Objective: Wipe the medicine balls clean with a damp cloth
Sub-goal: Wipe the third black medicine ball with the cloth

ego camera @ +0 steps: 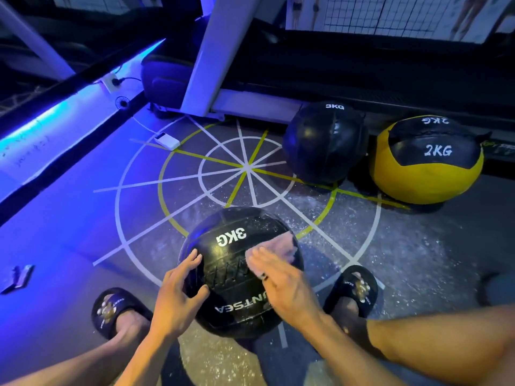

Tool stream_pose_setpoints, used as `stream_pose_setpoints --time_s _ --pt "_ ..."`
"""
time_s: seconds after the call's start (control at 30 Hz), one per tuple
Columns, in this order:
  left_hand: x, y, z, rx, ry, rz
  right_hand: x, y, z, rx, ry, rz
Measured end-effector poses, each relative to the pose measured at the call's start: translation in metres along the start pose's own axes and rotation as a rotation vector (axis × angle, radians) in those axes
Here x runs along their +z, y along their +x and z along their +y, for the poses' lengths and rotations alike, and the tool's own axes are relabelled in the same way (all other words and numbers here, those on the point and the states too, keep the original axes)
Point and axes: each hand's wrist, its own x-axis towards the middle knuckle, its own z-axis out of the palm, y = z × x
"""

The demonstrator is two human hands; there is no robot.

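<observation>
The right hand (281, 277) presses the cloth (281, 247) flat on the black 3KG ball (239, 271). The left hand (178, 291), fingers spread, braces it. Best to rotate the ball and wipe overlapping strokes.

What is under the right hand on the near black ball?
A pink cloth lies under the right hand, on the 3KG ball. The cloth's near part is covered.

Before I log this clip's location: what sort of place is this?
Probably a gym: weighted medicine balls marked 3KG and 2KG, agility lines taped on the floor, and what looks like a treadmill base.
</observation>
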Motion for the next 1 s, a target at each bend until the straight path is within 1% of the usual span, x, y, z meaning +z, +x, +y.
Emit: stream_pose_setpoints --time_s 0.03,0.07,0.1,0.2,0.23,0.27,0.3,0.33,0.37,0.4,0.47,0.53,0.6,0.63,0.67,0.7,0.73,0.83,0.87,0.9,0.93,1.0 --pt "-0.002 0.0 0.0 -0.001 0.007 -0.015 0.0 0.0 0.004 -0.08 -0.025 -0.015" --pt "-0.004 0.0 0.001 0.004 0.028 -0.026 -0.004 0.001 0.012 -0.052 -0.035 -0.024" --pt "-0.004 0.001 0.002 0.011 0.052 -0.033 -0.011 0.002 0.022 0.076 -0.037 0.0" --pt "-0.001 0.003 0.006 -0.013 0.098 -0.024 -0.037 0.008 0.055 0.58 -0.061 0.062" --pt "0.001 0.002 0.007 -0.013 0.096 -0.021 -0.044 0.009 0.062 0.678 -0.046 0.076" --pt "0.002 0.002 0.007 -0.009 0.09 -0.016 -0.05 0.011 0.063 0.725 0.011 0.13" --pt "0.002 0.001 0.008 -0.007 0.085 -0.006 -0.055 0.015 0.056 0.728 0.083 0.206" --pt "0.002 0.002 0.009 -0.016 0.083 0.002 -0.058 0.018 0.044 0.696 0.142 0.262" --pt "0.003 0.003 0.011 -0.034 0.084 0.012 -0.057 0.019 0.032 0.63 0.171 0.28" --pt "0.003 0.004 0.014 -0.057 0.08 0.03 -0.052 0.019 0.02 0.524 0.166 0.256" --pt "0.006 0.008 0.022 -0.073 0.069 0.074 -0.031 0.014 -0.003 0.275 0.116 0.134" --pt "0.012 0.012 0.032 -0.024 0.074 0.099 -0.002 0.003 -0.012 0.092 0.01 0.019" --pt "0.02 0.01 0.035 0.007 0.123 0.057 0.014 -0.007 -0.009 -0.078 -0.084 0.034" --pt "0.022 0.008 0.035 0.0 0.141 0.054 0.014 -0.01 -0.002 -0.134 -0.1 0.009" --pt "0.023 0.007 0.033 -0.008 0.15 0.067 0.01 -0.01 0.004 -0.163 -0.101 -0.03" --pt "0.024 0.005 0.032 -0.012 0.151 0.077 0.001 -0.008 0.012 -0.123 -0.098 -0.048" --pt "0.024 0.004 0.03 -0.009 0.149 0.078 -0.009 -0.005 0.021 -0.003 -0.092 -0.037" --pt "0.025 0.001 0.03 -0.001 0.156 0.088 -0.025 0.013 0.044 0.549 -0.016 0.118" --pt "0.027 0.0 0.031 0.005 0.164 0.092 -0.023 0.017 0.037 0.594 0.001 0.131" --pt "0.029 0.0 0.032 0.012 0.168 0.091 -0.019 0.022 0.025 0.504 0.014 0.123" --pt "0.031 0.0 0.032 0.015 0.171 0.092 -0.014 0.023 0.01 0.337 0.036 0.06" --pt "0.031 0.001 0.029 0.008 0.173 0.105 -0.004 0.016 -0.006 0.017 0.04 -0.144"
